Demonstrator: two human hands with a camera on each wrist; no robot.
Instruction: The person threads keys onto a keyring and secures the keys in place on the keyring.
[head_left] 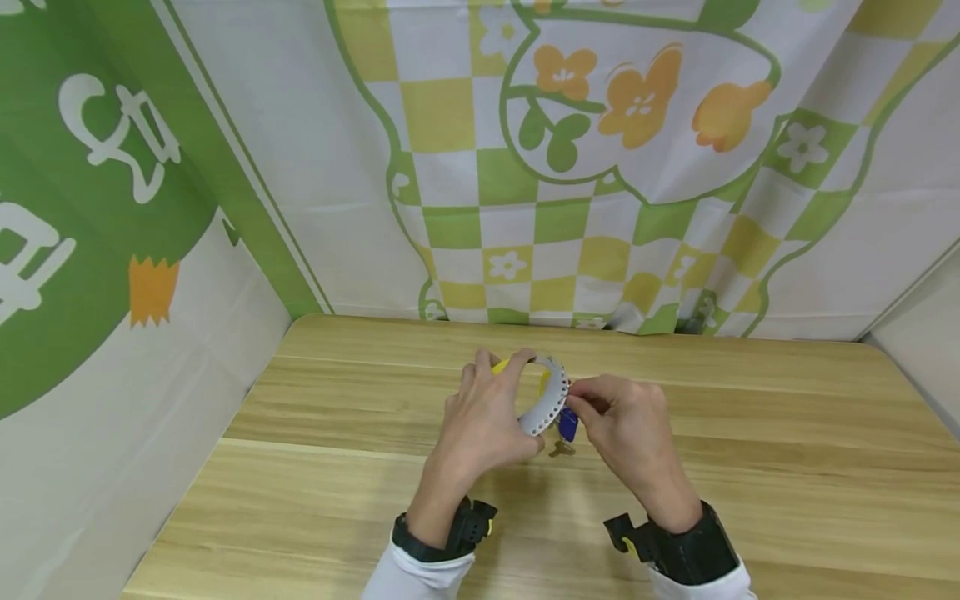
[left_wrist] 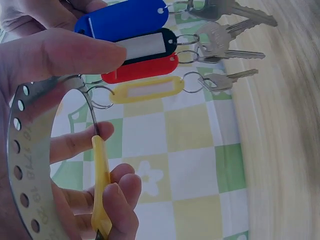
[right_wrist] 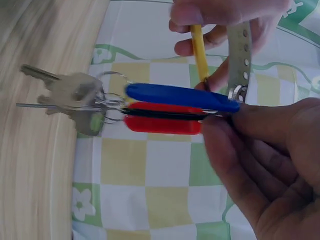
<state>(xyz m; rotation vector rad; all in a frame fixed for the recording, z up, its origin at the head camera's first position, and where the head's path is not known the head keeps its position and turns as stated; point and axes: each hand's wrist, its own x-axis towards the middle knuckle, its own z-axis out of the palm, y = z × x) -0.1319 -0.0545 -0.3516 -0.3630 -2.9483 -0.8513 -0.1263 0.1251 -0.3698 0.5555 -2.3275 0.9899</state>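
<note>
My left hand [head_left: 483,421] grips a grey metal key hoop [head_left: 553,404] with a row of numbered holes and a yellow handle [left_wrist: 100,185]. My right hand [head_left: 630,429] pinches the near end of a blue key tag [right_wrist: 175,95], close to the hoop's rim. Beside it in the left wrist view hang a black tag [left_wrist: 145,47], a red tag [left_wrist: 142,69] and a yellow tag [left_wrist: 150,91]. Each tag carries a silver key [left_wrist: 220,82] on a small ring. Fingertips hide whether the blue tag's own ring passes through a hole.
Both hands are above a wooden table [head_left: 315,492]. A white, green and yellow patterned cloth [head_left: 450,183] hangs behind the table's far edge. Another printed cloth [head_left: 232,333] lines the left side. Black camera bands [head_left: 690,546] sit on the wrists.
</note>
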